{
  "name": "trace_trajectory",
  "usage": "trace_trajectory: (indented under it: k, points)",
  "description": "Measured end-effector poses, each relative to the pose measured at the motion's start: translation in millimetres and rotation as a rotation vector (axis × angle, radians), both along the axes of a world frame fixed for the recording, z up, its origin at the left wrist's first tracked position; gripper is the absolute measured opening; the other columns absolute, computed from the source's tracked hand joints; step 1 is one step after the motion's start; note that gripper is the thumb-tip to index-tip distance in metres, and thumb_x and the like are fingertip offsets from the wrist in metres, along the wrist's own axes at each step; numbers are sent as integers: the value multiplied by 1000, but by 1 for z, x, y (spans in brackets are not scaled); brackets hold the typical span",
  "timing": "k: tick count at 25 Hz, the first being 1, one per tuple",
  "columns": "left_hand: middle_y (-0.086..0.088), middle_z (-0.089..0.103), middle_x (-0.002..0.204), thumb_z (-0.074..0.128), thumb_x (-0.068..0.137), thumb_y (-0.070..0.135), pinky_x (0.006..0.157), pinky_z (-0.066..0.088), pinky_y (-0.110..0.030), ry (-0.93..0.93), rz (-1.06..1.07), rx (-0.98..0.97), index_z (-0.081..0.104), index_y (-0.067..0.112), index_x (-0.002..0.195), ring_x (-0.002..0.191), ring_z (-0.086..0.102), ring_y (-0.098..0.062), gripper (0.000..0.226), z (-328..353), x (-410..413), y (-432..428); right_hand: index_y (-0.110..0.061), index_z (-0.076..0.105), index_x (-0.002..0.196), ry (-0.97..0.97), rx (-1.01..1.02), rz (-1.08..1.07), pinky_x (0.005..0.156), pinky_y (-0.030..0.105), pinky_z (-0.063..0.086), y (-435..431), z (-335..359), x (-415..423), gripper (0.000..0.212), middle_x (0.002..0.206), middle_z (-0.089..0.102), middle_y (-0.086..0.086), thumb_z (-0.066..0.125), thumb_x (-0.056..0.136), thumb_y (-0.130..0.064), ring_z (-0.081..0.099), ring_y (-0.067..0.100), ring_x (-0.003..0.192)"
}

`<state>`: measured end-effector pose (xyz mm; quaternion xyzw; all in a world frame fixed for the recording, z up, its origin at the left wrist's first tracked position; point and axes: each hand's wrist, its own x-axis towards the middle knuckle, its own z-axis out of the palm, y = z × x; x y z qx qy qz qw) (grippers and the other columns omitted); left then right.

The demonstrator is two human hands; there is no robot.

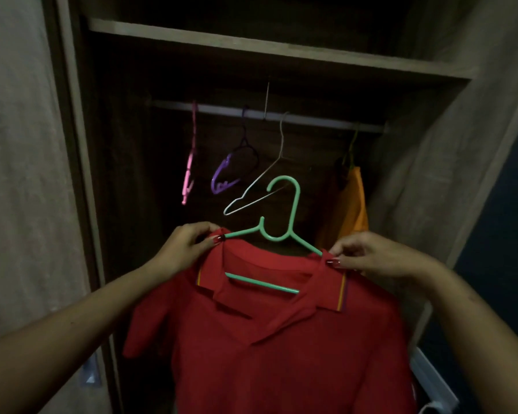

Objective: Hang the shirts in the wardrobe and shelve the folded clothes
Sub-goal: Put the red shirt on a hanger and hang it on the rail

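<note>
A red polo shirt (269,348) hangs on a green plastic hanger (281,231) that I hold up in front of the open wardrobe. My left hand (186,246) pinches the shirt's left shoulder at the hanger's end. My right hand (371,255) pinches the right shoulder by the collar. The hanger's hook is below the rail (228,110) and not on it. The shirt's lower part runs out of the frame.
On the rail hang a pink hanger (189,171), a purple hanger (231,171), a white wire hanger (257,189) and an orange garment (347,210) at the right. A wooden shelf (251,46) spans above. The wardrobe door (449,144) stands open at the right.
</note>
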<state>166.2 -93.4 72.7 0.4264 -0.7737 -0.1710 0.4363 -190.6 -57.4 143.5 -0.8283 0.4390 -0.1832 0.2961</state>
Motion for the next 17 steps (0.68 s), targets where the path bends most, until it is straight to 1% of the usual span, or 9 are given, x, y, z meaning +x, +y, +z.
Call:
trace_trajectory:
  k: [1,2,4,5,7,10,13,15,17]
  points:
    - [17,71,100,57,83,34,86,49,-20,2,-11,8,68,45,93,94,65,1,18,3,-5,-5,-21,71,91,-31,57,1,77,37,42,4,3,-10,24,94,66,12,71,77,-40,56,21,85]
    - [20,70,99,57,83,34,85,49,-18,1,-28,7,67,48,93,93,65,2,20,7,-12,-10,-19,71,96,-51,92,0,79,39,42,9,6,-18,31,98,67,17,70,77,-43,56,24,88]
    - [26,69,95,57,82,36,84,47,-15,19,-68,7,65,52,92,90,63,5,20,13,-29,-20,-14,67,111,-139,148,-16,87,38,45,22,12,-27,28,111,67,21,63,87,-29,61,27,98]
    - [26,69,93,58,82,39,84,47,-16,40,-92,13,65,51,92,88,62,6,17,15,-39,-25,-13,64,116,-207,191,-39,90,34,48,29,16,-30,28,114,67,19,58,90,-20,64,26,103]
    - [25,69,91,57,81,40,84,48,-21,64,-125,23,65,49,91,87,61,4,14,15,-56,-37,-16,61,121,-309,203,-83,89,24,52,41,24,-33,32,116,68,11,54,90,-14,65,23,109]
    - [24,67,87,57,83,31,84,47,-27,89,-144,36,65,38,87,86,60,1,12,16,-78,-55,-19,62,119,-288,88,-141,84,19,53,49,40,-32,31,112,71,6,55,89,-13,67,19,105]
    - [26,66,83,59,83,24,81,46,-21,119,-139,29,62,31,86,82,58,4,8,25,-93,-67,-19,63,117,-238,95,-145,82,19,54,54,57,-27,35,108,72,7,62,84,-6,68,15,99]
    - [19,68,83,65,84,11,80,46,-14,160,-108,11,62,31,88,80,60,7,20,29,-96,-76,-14,62,116,-255,86,-169,78,16,53,52,64,-23,38,107,71,12,60,83,4,66,17,94]
    - [12,67,93,67,83,0,83,46,-14,223,-76,42,63,22,96,83,62,6,26,30,-95,-83,-7,63,113,-285,28,-248,71,15,50,43,68,-14,35,100,68,19,57,83,8,62,21,88]
